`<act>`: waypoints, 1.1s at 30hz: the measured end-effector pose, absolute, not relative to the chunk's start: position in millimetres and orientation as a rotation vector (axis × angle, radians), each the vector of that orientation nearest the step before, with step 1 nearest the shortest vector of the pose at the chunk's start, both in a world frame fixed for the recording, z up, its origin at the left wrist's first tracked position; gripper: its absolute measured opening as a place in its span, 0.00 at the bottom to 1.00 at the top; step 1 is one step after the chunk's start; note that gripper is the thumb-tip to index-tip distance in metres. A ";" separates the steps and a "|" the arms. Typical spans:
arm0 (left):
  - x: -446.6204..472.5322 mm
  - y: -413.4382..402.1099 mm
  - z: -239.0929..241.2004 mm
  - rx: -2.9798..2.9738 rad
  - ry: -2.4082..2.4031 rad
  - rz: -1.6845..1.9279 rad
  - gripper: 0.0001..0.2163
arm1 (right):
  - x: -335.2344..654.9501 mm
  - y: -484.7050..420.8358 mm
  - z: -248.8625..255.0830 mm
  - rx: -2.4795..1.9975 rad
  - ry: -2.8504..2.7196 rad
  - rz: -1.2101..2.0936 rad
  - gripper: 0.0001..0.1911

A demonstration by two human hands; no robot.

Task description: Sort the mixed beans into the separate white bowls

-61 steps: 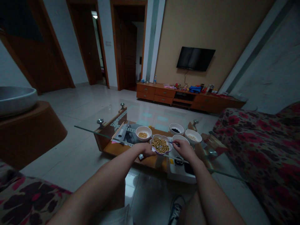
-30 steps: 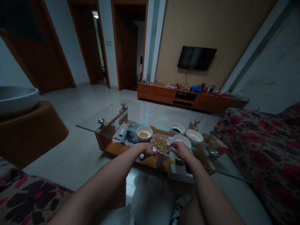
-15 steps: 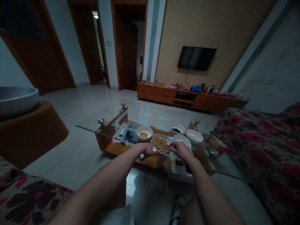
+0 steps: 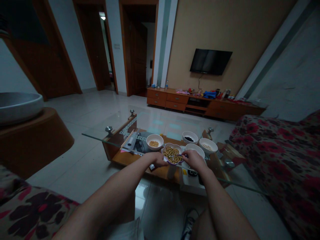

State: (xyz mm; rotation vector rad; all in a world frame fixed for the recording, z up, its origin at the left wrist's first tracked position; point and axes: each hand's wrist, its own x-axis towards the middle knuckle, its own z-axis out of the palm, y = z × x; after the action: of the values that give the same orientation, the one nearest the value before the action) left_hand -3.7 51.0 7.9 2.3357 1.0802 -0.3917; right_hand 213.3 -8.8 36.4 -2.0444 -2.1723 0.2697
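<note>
The only view looks from the head, forward and down; left hand (image 4: 160,160), right hand (image 4: 194,159) and table (image 4: 170,125) near; TV (image 4: 211,62) far.

The left hand (image 4: 160,160) is holding the rim of a scalloped bowl (image 4: 178,147) of yellowish beans (image 4: 170,152), and the right hand (image 4: 195,160) is holding a utensil (image 4: 180,155) whose end is resting among them. On the glass table (image 4: 97,132), four white bowls (image 4: 155,137) are standing nearby, one containing black pieces (image 4: 189,139). Beyond, a television (image 4: 211,62) is hanging above a wooden cabinet (image 4: 175,98).
</note>
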 end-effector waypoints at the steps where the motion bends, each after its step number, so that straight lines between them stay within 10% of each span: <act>1: -3.9 50.0 9.6 2.331 1.091 -0.388 0.22 | 213.5 -8.6 35.6 -2.056 -2.176 0.263 0.13; 33: -4.9 49.9 6.0 2.307 1.031 -0.368 0.19 | 155.6 7.3 42.0 -1.897 -2.076 0.146 0.17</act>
State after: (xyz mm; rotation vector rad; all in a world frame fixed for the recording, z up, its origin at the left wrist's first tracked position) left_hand -4.9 49.9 6.0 2.3071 1.0312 -0.3682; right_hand 155.6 7.3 42.0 -1.8975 -2.0759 0.1465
